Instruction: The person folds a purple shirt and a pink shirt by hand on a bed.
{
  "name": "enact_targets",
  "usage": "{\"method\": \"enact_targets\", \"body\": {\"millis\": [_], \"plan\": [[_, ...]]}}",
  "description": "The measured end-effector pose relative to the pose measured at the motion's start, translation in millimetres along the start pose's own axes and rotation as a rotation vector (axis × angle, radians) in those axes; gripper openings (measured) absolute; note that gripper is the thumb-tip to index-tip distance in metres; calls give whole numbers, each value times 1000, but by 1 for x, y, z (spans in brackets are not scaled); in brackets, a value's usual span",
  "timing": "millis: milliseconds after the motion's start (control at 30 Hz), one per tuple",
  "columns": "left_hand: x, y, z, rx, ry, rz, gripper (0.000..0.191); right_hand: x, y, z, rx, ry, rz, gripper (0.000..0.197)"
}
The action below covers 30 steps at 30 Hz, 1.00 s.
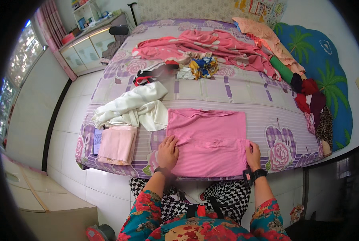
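A pink ribbed garment (209,156) lies spread in a rough rectangle at the near edge of the bed, its upper part rumpled and a crease or hem running across its middle. My left hand (168,152) rests on its left edge. At its right edge is my right hand (253,154), thumb and fingers at the cloth; whether they pinch it is unclear. Left of the garment lie a folded pale pink cloth (117,145) and, above it, a crumpled white garment (134,101). A phone (97,141) is partly under or beside the folded cloth.
Farther up the bed (203,90) lie black, white and red clothing (149,73), a blue and yellow patterned cloth (203,67) and a pink blanket (203,45). Several dark and red garments (313,99) line the right side. A beige cabinet (56,214) stands at lower left.
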<state>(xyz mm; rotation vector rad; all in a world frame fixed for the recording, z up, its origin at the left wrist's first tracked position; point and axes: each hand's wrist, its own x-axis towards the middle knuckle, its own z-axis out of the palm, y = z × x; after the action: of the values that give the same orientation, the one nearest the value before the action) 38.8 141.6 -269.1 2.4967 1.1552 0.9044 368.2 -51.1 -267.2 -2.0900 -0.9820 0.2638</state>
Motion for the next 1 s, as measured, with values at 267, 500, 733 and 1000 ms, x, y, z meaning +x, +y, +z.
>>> {"method": "enact_targets", "body": {"millis": [267,500,733,1000], "plan": [[-12,4,-5,-31,-53,-16,38,-41,31,-13,243,53,121,32],[-67,-7,-34,-157,10,-281,54,-55,20,-15,303,-94,373,30],[-86,2,-36,-258,-114,-463,36,-67,12,-11,120,-275,170,31],[-62,5,-46,-233,-243,-522,31,-61,13,-29,411,-319,370,22]]}}
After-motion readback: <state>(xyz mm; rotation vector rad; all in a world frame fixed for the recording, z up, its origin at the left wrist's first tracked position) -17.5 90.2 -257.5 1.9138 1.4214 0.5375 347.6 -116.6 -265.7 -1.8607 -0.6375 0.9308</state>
